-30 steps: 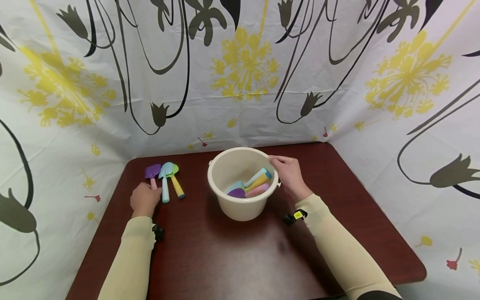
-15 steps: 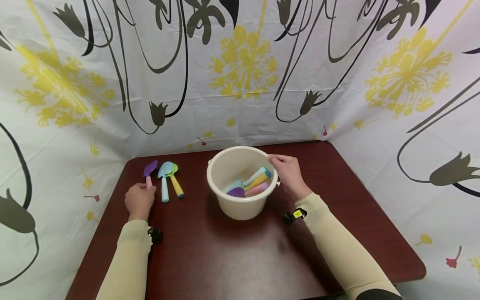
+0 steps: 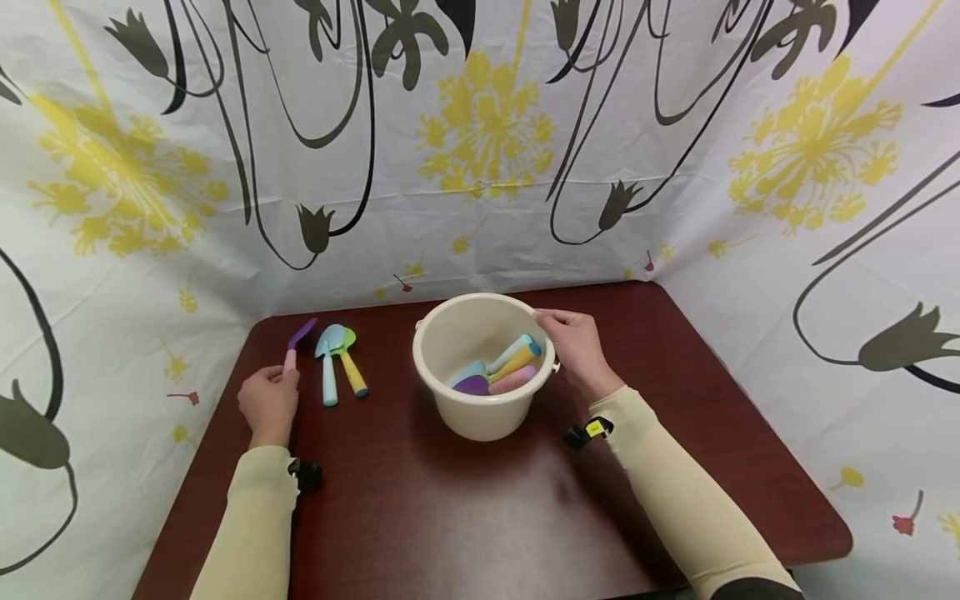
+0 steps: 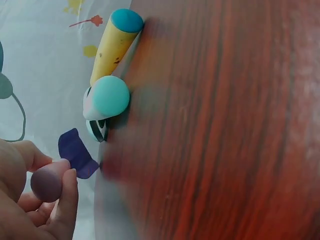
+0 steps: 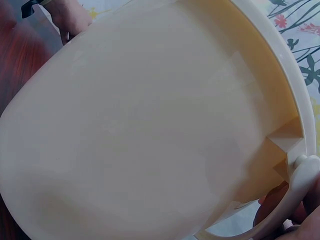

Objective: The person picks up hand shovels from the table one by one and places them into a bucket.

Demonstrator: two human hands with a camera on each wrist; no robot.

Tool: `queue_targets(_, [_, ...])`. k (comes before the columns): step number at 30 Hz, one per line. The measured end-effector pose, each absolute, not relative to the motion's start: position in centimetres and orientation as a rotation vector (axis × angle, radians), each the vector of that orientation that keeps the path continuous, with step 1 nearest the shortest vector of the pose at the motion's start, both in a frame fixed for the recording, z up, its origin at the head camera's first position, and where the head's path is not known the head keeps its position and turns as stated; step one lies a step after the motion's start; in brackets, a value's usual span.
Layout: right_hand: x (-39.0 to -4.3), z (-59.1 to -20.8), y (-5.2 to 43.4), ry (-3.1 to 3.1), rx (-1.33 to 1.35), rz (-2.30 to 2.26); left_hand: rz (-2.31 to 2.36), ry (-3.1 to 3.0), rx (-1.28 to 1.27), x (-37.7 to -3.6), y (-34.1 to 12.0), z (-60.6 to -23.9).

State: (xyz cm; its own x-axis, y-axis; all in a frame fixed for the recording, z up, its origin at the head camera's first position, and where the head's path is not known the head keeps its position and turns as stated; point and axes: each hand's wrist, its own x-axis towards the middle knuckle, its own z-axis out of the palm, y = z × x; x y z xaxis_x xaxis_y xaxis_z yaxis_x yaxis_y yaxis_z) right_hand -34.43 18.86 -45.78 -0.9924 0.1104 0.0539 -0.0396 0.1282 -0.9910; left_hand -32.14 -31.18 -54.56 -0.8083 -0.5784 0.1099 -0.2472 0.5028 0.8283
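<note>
Purple toy shovel (image 3: 296, 342): pink handle pinched in left hand (image 3: 267, 402) grip, lifted off desk (image 3: 465, 508), blade pointing up and away. Right hand (image 3: 573, 346) grips bucket (image 3: 480, 417) rim.

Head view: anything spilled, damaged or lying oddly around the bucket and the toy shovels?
Nothing stands out. The cream bucket stands upright with toy tools inside, the right hand on its rim. The left hand holds the purple shovel raised; two shovels lie side by side on the table.
</note>
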Motion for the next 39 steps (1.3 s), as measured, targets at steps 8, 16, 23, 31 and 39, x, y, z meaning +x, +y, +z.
queue_targets(8, [-34.29,-45.59,18.81,-2.261,-0.077,2.017,-1.233,-2.288,0.681,-31.98,-31.7,-54.3])
queue_targets(16, [-34.19,-45.6,18.77,-2.257,-0.084,2.024,-1.202,-2.216,0.718,-32.03,-32.06,-54.34])
queue_targets(23, [-34.22,-45.7,18.79,-2.25,-0.071,2.025,-1.253,-2.144,0.705,-31.88,-32.1,-54.14])
queue_targets(31, [-34.16,-45.61,18.79,-2.253,-0.068,2.021,-1.232,-2.104,0.673,-31.79,-32.16,-53.95])
queue_targets(39, [-34.25,-45.66,18.9,-2.258,-0.073,2.024,-1.206,-2.081,0.645,-31.81,-32.16,-53.91])
